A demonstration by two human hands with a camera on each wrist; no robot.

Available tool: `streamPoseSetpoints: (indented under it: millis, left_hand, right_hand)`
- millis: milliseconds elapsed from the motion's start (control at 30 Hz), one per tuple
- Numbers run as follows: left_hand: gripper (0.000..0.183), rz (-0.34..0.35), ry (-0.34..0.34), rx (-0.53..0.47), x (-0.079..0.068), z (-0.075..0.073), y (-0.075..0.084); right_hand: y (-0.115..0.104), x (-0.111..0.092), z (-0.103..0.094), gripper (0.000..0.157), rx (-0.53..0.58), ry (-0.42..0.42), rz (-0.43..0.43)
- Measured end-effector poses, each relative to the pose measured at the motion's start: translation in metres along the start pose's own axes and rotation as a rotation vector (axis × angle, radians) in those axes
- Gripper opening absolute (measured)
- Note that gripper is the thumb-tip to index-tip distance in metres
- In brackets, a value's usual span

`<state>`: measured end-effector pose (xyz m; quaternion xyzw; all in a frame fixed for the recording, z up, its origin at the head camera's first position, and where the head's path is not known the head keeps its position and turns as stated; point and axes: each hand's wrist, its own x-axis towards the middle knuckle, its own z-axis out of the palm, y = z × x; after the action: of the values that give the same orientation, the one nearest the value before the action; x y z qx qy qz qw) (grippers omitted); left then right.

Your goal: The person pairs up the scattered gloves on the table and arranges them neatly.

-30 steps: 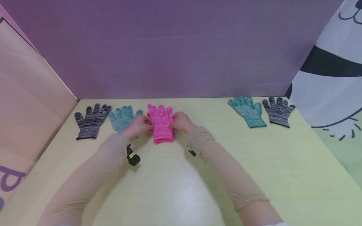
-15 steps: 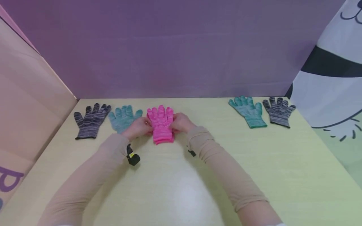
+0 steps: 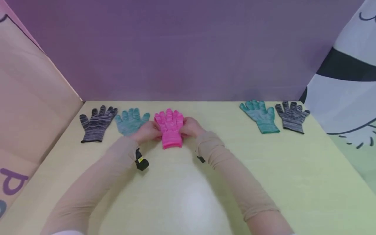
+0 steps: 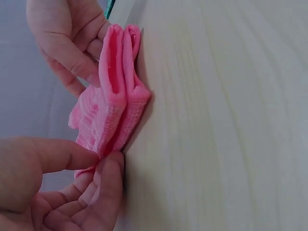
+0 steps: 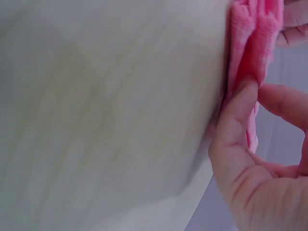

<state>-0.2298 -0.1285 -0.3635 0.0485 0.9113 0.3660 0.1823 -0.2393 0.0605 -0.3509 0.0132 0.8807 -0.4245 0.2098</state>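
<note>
Two pink knit gloves (image 3: 171, 129) lie one on top of the other near the back of the table, fingers pointing away. Their two cuffs (image 4: 113, 96) show as separate layers in the left wrist view. My left hand (image 3: 148, 131) pinches their left edge between thumb and fingers. At the right edge, my right hand (image 3: 191, 127) pinches the pink fabric, thumb and index finger (image 5: 284, 103) close together on it. Just left of my left hand lies a teal glove (image 3: 130, 121), partly hidden by that hand.
A dark grey striped glove (image 3: 97, 125) lies at the far left. On the right are another teal glove (image 3: 261, 116) and a second grey glove (image 3: 292, 117). A purple wall (image 3: 188, 52) stands behind the pale table (image 3: 249, 182).
The pink gloves' fingers and cuffs have come into closer line with each other. Both hands stay at their edges. The head view has shifted slightly.
</note>
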Motion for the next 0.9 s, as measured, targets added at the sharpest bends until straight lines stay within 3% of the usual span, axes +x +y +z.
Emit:
streamPoseSetpoints:
  millis: [267, 400, 500, 567, 700, 767, 900]
  left_hand:
    - [0.006, 0.007, 0.031, 0.009, -0.001, 0.005, 0.003]
    - [0.008, 0.023, 0.024, 0.011, 0.003, 0.007, 0.002]
    - [0.013, 0.032, 0.019, 0.027, 0.003, 0.007, 0.003]
    - [0.011, 0.035, 0.015, 0.049, 0.001, 0.006, 0.004]
    - [0.010, 0.040, 0.004, 0.081, -0.002, 0.003, 0.005]
    - [0.011, 0.051, 0.005, 0.092, -0.003, 0.002, 0.005]
    - [0.016, 0.074, 0.001, 0.122, -0.005, 0.001, 0.004]
  right_hand:
    - [-0.001, -0.002, 0.005, 0.082, -0.218, 0.081, -0.054]
    - [-0.002, -0.005, 0.004, 0.071, -0.356, 0.111, -0.089]
    - [-0.002, -0.007, 0.004, 0.055, -0.479, 0.119, -0.180]
    - [-0.002, -0.007, 0.004, 0.044, -0.521, 0.097, -0.269]
    - [-0.002, -0.008, 0.005, 0.031, -0.581, -0.031, -0.421]
    - [-0.001, -0.009, 0.006, 0.028, -0.605, -0.092, -0.464]
    - [0.001, -0.012, 0.010, 0.021, -0.673, -0.133, -0.533]
